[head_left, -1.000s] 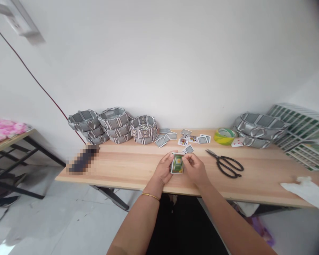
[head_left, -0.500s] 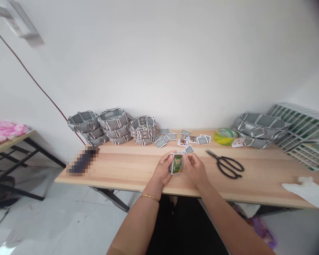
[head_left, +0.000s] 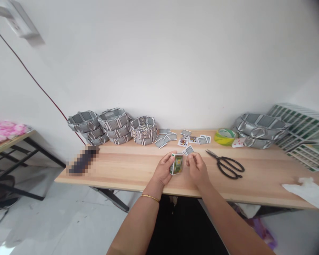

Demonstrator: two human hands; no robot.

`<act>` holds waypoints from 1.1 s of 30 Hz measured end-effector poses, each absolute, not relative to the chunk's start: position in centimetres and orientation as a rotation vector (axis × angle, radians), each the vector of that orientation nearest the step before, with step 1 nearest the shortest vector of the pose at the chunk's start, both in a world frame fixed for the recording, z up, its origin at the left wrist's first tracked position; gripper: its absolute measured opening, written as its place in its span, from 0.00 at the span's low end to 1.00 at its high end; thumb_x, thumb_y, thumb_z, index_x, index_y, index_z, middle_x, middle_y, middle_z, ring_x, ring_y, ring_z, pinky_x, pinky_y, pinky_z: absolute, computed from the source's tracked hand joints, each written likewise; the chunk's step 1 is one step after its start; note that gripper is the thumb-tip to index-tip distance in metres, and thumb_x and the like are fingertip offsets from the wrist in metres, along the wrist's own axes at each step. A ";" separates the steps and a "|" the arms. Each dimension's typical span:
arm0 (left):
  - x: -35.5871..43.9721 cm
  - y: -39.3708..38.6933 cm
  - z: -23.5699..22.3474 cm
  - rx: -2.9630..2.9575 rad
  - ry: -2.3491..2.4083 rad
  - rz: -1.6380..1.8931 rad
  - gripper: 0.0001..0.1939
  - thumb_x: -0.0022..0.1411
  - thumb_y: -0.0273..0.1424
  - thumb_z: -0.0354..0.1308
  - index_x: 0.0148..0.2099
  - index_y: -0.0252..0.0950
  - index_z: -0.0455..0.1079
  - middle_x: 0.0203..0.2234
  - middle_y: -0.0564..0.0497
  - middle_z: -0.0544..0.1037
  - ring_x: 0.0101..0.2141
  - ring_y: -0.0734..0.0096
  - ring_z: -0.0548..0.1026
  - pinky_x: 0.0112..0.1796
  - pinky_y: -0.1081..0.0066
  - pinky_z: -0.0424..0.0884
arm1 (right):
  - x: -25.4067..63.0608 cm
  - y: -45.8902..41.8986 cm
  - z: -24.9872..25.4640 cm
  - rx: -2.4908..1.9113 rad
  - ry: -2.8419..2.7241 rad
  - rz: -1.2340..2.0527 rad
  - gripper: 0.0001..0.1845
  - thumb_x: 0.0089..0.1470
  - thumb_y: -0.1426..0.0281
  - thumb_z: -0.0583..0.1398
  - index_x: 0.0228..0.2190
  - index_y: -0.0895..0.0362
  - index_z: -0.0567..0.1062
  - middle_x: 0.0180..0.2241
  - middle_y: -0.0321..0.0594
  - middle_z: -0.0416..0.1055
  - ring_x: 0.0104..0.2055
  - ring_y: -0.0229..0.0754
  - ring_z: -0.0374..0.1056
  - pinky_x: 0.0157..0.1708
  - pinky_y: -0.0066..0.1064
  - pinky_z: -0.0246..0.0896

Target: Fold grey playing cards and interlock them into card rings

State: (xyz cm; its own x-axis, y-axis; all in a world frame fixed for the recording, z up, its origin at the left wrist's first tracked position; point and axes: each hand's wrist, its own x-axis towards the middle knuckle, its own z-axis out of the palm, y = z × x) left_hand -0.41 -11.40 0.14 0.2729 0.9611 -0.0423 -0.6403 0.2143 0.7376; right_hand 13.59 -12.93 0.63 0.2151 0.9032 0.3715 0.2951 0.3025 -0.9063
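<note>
A small green and white card box point(head_left: 177, 164) is gripped upright in my left hand point(head_left: 164, 169), just above the wooden table point(head_left: 127, 166). My right hand point(head_left: 197, 167) sits a little to the right of the box with its fingers curled in a pinch; it is apart from the box and what it pinches is too small to see. Loose playing cards point(head_left: 184, 139) lie scattered on the table just behind both hands.
Stacks of grey woven-card bowls point(head_left: 114, 124) stand at the back left, more bowls point(head_left: 259, 132) at the back right. A yellow-green tape roll point(head_left: 224, 136), black scissors point(head_left: 226, 164), white cloth point(head_left: 307, 191), packs point(head_left: 303, 132) at right. A blurred dark object point(head_left: 83, 161) lies left.
My right hand has drawn off the card box a short way to the right. The box has turned more edge-on in my left hand.
</note>
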 end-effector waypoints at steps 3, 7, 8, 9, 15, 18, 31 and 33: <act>-0.4 -11.4 0.1 0.673 0.570 1.198 0.22 0.51 0.34 0.66 0.48 0.35 0.71 0.37 0.46 0.78 0.35 0.69 0.76 0.39 0.68 0.70 | 13.5 -12.8 0.6 -1.223 -1.320 0.659 0.15 0.58 0.57 0.52 0.29 0.54 0.65 0.23 0.32 0.62 0.26 0.38 0.60 0.30 0.29 0.58; -0.4 -11.4 0.1 0.680 0.559 1.189 0.22 0.50 0.34 0.67 0.48 0.34 0.71 0.37 0.45 0.78 0.36 0.67 0.76 0.41 0.66 0.69 | 13.5 -12.4 0.2 -1.231 -1.317 0.739 0.15 0.54 0.56 0.56 0.28 0.55 0.67 0.25 0.34 0.66 0.27 0.39 0.62 0.29 0.29 0.59; -0.4 -11.4 0.1 0.684 0.554 1.186 0.22 0.49 0.34 0.67 0.48 0.34 0.71 0.37 0.45 0.78 0.36 0.66 0.76 0.42 0.65 0.68 | 13.5 -12.4 0.2 -1.233 -1.332 0.746 0.14 0.54 0.56 0.57 0.28 0.55 0.67 0.25 0.34 0.66 0.27 0.39 0.63 0.30 0.29 0.60; -0.4 -11.4 0.1 0.688 0.552 1.183 0.23 0.49 0.34 0.67 0.48 0.34 0.71 0.37 0.45 0.78 0.36 0.66 0.76 0.43 0.64 0.68 | 13.5 -12.4 0.2 -1.232 -1.356 0.747 0.14 0.54 0.57 0.56 0.28 0.55 0.67 0.25 0.34 0.66 0.27 0.39 0.63 0.30 0.29 0.60; -0.4 -11.4 0.1 0.711 0.555 1.183 0.23 0.50 0.35 0.67 0.48 0.35 0.71 0.39 0.44 0.77 0.36 0.66 0.76 0.41 0.65 0.68 | 13.5 -12.6 0.3 -1.194 -1.507 0.695 0.12 0.57 0.59 0.53 0.27 0.54 0.64 0.22 0.32 0.61 0.24 0.38 0.59 0.26 0.29 0.57; -0.3 -11.4 -0.1 0.743 0.559 1.176 0.23 0.51 0.35 0.66 0.49 0.35 0.70 0.41 0.44 0.77 0.38 0.66 0.75 0.42 0.66 0.67 | 13.5 -12.6 0.2 -1.184 -1.515 0.639 0.12 0.58 0.60 0.52 0.27 0.54 0.63 0.24 0.34 0.64 0.26 0.39 0.60 0.28 0.30 0.58; -0.1 -11.5 -0.1 0.909 0.545 1.152 0.30 0.46 0.27 0.68 0.53 0.38 0.68 0.48 0.43 0.72 0.45 0.64 0.70 0.43 0.69 0.65 | 13.5 -12.8 0.6 -1.114 -1.252 0.731 0.09 0.53 0.63 0.59 0.29 0.54 0.64 0.29 0.37 0.69 0.30 0.39 0.66 0.33 0.31 0.64; -0.1 -11.4 -0.1 0.901 0.583 1.217 0.30 0.46 0.27 0.68 0.53 0.38 0.68 0.47 0.45 0.72 0.46 0.65 0.70 0.45 0.69 0.65 | 13.4 -13.0 0.6 -1.099 -1.247 0.736 0.09 0.52 0.63 0.59 0.32 0.54 0.66 0.30 0.36 0.69 0.31 0.39 0.66 0.33 0.31 0.64</act>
